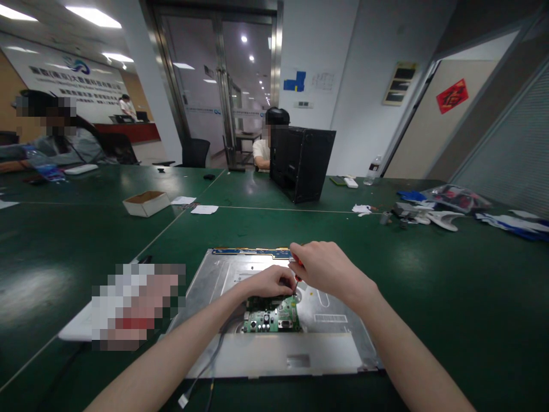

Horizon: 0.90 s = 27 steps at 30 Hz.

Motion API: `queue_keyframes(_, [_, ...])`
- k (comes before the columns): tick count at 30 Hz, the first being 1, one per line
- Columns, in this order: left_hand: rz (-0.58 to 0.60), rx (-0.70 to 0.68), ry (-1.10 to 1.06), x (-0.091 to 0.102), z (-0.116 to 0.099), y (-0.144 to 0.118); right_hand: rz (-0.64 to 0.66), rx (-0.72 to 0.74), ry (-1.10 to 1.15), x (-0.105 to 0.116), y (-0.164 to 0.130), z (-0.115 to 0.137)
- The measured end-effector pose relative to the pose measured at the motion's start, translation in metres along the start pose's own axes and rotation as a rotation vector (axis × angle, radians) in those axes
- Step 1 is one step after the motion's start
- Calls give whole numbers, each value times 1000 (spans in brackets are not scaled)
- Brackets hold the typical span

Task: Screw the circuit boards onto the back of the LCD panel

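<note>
A silver metal display panel (pixel 317 352) lies flat before me, a green circuit board (pixel 274 317) on its middle. My right hand (pixel 328 260) is closed round a screwdriver (pixel 298 273) with a red handle. The shaft slants down to the board's upper right corner. Beside that tip my left hand (pixel 272 281) is pinched, its fingertips close to the shaft; whatever they hold is hidden. A narrow blue circuit strip (pixel 249 252) runs along the panel's far edge. A cable (pixel 217 349) leaves the board on the left and ends in a white plug (pixel 183 400).
A pixelated item (pixel 137 306) lies left of the panel on the green table (pixel 240 226). Further off are an open cardboard box (pixel 146 204), a black case (pixel 302 163), a bottle (pixel 372 170) and plastic bags (pixel 458 197). Two people sit at the table; another is far behind.
</note>
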<state>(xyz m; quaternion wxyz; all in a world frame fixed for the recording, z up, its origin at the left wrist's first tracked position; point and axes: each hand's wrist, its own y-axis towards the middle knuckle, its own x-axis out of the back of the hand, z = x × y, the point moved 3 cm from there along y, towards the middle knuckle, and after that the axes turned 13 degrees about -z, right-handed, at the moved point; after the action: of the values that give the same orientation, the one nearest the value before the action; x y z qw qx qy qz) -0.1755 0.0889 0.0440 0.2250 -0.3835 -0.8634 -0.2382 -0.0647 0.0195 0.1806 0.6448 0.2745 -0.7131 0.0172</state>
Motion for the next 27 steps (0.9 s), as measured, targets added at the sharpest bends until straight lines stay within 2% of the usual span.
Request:
queue_keyframes(10, [-7, 0, -32, -3, 7, -1, 6, 110, 164, 9, -6, 5])
queue_keyframes(20, [-16, -13, -83, -1, 3, -1, 11, -28, 38, 3, 0, -2])
queue_keyframes(27, [-7, -19, -19, -1, 2, 0, 37, 3, 35, 2, 0, -2])
